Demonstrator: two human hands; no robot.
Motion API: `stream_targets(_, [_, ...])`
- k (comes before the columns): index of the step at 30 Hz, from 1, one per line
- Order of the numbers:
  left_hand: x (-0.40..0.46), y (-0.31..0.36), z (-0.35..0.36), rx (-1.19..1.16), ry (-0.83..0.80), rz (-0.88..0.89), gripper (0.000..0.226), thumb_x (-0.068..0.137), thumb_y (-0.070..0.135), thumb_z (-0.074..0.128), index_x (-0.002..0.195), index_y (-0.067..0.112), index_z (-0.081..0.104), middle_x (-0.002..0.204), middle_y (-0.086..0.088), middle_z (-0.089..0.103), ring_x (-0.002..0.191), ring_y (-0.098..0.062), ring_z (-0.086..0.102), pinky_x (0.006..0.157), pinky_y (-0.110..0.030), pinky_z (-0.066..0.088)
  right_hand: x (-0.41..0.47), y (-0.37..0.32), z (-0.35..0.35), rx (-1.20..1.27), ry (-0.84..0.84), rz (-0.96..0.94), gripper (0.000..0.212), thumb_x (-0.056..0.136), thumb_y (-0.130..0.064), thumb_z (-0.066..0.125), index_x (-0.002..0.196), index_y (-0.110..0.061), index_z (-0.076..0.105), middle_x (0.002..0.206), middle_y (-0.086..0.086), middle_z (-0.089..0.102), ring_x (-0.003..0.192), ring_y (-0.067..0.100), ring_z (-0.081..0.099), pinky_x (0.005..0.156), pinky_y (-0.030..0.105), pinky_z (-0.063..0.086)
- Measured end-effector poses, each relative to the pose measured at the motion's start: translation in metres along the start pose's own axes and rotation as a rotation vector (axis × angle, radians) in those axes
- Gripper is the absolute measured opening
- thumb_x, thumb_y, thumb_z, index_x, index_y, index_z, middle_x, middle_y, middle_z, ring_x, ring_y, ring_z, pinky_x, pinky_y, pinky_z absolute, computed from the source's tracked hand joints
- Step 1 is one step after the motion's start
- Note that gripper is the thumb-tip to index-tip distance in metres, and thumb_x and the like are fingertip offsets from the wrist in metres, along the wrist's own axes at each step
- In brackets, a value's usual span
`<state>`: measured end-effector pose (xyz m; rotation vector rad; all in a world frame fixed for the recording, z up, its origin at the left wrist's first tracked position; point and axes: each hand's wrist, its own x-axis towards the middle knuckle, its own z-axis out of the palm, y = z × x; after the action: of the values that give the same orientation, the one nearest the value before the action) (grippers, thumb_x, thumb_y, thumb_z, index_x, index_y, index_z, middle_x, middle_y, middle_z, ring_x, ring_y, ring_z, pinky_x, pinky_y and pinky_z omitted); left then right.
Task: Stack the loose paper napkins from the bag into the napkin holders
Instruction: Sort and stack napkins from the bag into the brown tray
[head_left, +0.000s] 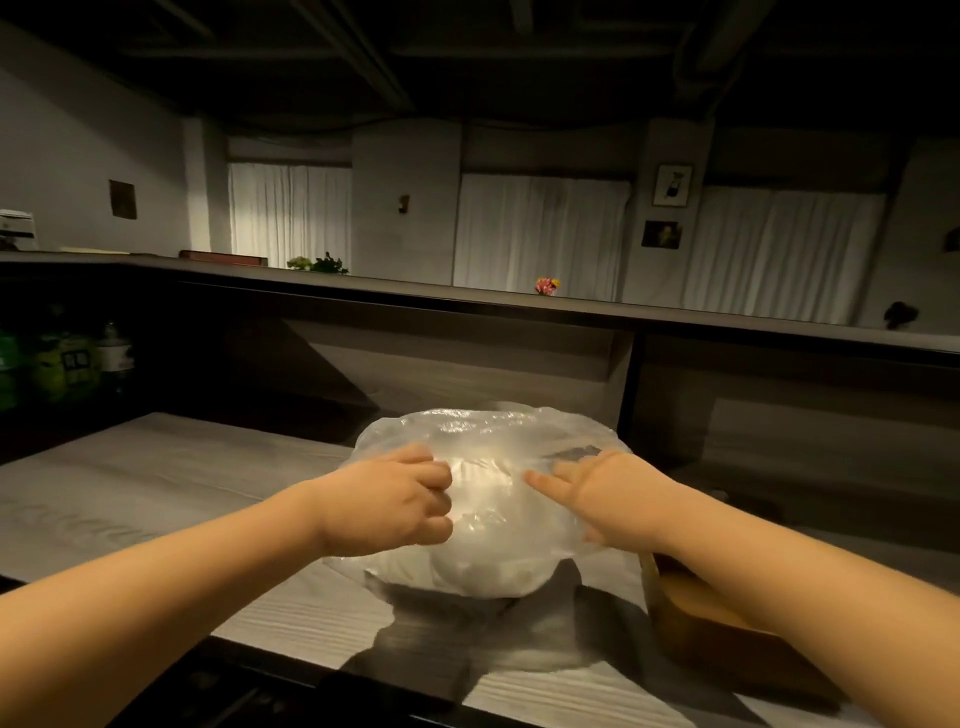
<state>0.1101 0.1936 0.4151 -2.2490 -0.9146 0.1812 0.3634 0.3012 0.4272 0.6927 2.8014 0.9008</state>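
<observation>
My left hand (402, 501) is curled tight, fingers and thumb bunching the thin film of the clear plastic bag (485, 457) at its near side. My right hand (597, 496) lies against the same bag with the forefinger stretched straight toward my left — the other fingers are blurred behind the plastic, so I cannot tell whether they grip it. The bag sits on the pale wood-grain counter (171, 499), swollen with a white mass of paper napkins (488, 564) pressed against the film. Under my right forearm, just beside the bag, lies a brown wooden napkin holder (696, 616) — only partly visible.
</observation>
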Motion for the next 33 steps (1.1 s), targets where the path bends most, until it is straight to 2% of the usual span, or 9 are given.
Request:
stream_targets(5, [-0.011, 0.002, 0.001, -0.028, 0.035, 0.172, 0.012, 0.080, 0.026, 0.077, 0.083, 0.026, 0.066, 0.084, 0.008, 0.065, 0.092, -0.014, 0.063, 0.091, -0.027, 0.049, -0.003, -0.009, 0.001, 0.151, 0.012, -0.178, 0.106, 0.091, -0.006, 0.061, 0.151, -0.038, -0.021, 0.165, -0.004, -0.003, 0.093, 0.015, 0.056, 0.079, 0.029, 0.055])
stream_targets(8, [-0.012, 0.001, 0.002, -0.072, 0.031, 0.162, 0.016, 0.076, 0.027, 0.080, 0.084, 0.026, 0.067, 0.084, 0.007, 0.065, 0.087, -0.013, 0.064, 0.087, -0.026, 0.052, 0.006, -0.018, 0.009, 0.208, -0.006, -0.095, 0.110, 0.090, -0.005, 0.064, 0.150, -0.040, -0.022, 0.156, 0.004, 0.031, 0.095, 0.015, 0.058, 0.086, 0.029, 0.055])
stream_targets(11, [-0.017, -0.005, 0.001, -0.050, 0.017, 0.113, 0.003, 0.084, 0.025, 0.066, 0.084, 0.027, 0.064, 0.083, 0.008, 0.062, 0.084, -0.013, 0.062, 0.081, -0.026, 0.054, 0.004, -0.013, 0.006, 0.050, 0.101, -0.087, 0.073, 0.093, -0.010, 0.060, 0.153, -0.019, 0.020, 0.124, 0.007, 0.057, 0.107, 0.022, 0.059, 0.093, 0.032, 0.050])
stream_targets(13, [-0.026, -0.012, 0.003, -0.009, -0.002, 0.066, 0.006, 0.080, 0.025, 0.066, 0.085, 0.027, 0.062, 0.081, 0.008, 0.060, 0.079, -0.011, 0.060, 0.078, -0.025, 0.054, -0.005, -0.001, 0.002, -0.023, 0.270, -0.206, 0.034, 0.087, -0.014, 0.067, 0.120, -0.015, 0.060, 0.099, 0.002, 0.063, 0.090, 0.017, 0.062, 0.079, 0.026, 0.052])
stream_targets(16, [-0.040, -0.019, 0.007, -0.002, 0.005, -0.056, 0.017, 0.075, 0.023, 0.067, 0.088, 0.028, 0.057, 0.079, 0.009, 0.059, 0.073, -0.011, 0.058, 0.074, -0.025, 0.053, -0.021, 0.015, 0.016, -0.015, 0.534, -0.204, 0.015, 0.083, -0.037, 0.066, 0.088, -0.023, 0.068, 0.086, -0.007, 0.064, 0.077, 0.008, 0.059, 0.072, 0.019, 0.052])
stream_targets(19, [-0.051, -0.014, 0.011, -0.098, -0.113, -0.226, 0.013, 0.080, 0.034, 0.064, 0.091, 0.031, 0.058, 0.082, 0.013, 0.059, 0.073, -0.006, 0.057, 0.074, -0.021, 0.051, -0.034, 0.010, 0.033, 0.203, 0.523, -0.149, 0.045, 0.101, -0.051, 0.034, 0.088, -0.025, 0.068, 0.099, -0.007, 0.064, 0.091, 0.006, 0.054, 0.084, 0.019, 0.045])
stream_targets(22, [-0.048, -0.006, 0.004, -0.340, -0.246, -0.420, 0.046, 0.092, 0.055, 0.026, 0.116, 0.034, 0.060, 0.104, 0.014, 0.064, 0.092, -0.006, 0.060, 0.084, -0.021, 0.046, -0.031, 0.001, 0.023, 0.532, 0.311, 0.097, 0.085, 0.094, -0.067, 0.002, 0.094, -0.021, 0.073, 0.105, -0.007, 0.067, 0.098, 0.005, 0.054, 0.092, 0.021, 0.041])
stream_targets(28, [-0.021, -0.015, -0.002, -0.280, -0.341, -0.712, 0.043, 0.098, 0.043, 0.052, 0.139, 0.032, 0.046, 0.117, 0.008, 0.066, 0.102, -0.011, 0.064, 0.087, -0.027, 0.053, -0.006, -0.008, -0.012, 0.222, 0.019, 0.371, 0.037, 0.101, -0.051, 0.037, 0.115, -0.024, 0.057, 0.095, -0.007, 0.060, 0.083, 0.011, 0.059, 0.080, 0.029, 0.052])
stream_targets(33, [-0.013, -0.022, 0.002, -0.359, -0.350, -0.686, 0.127, 0.070, 0.046, 0.085, 0.156, 0.030, -0.007, 0.164, 0.008, 0.012, 0.141, -0.017, 0.036, 0.111, -0.031, 0.039, 0.005, -0.008, -0.007, 0.309, -0.010, 0.400, 0.123, 0.074, -0.059, 0.074, 0.155, -0.026, -0.011, 0.160, 0.003, 0.018, 0.108, 0.020, 0.060, 0.077, 0.028, 0.052])
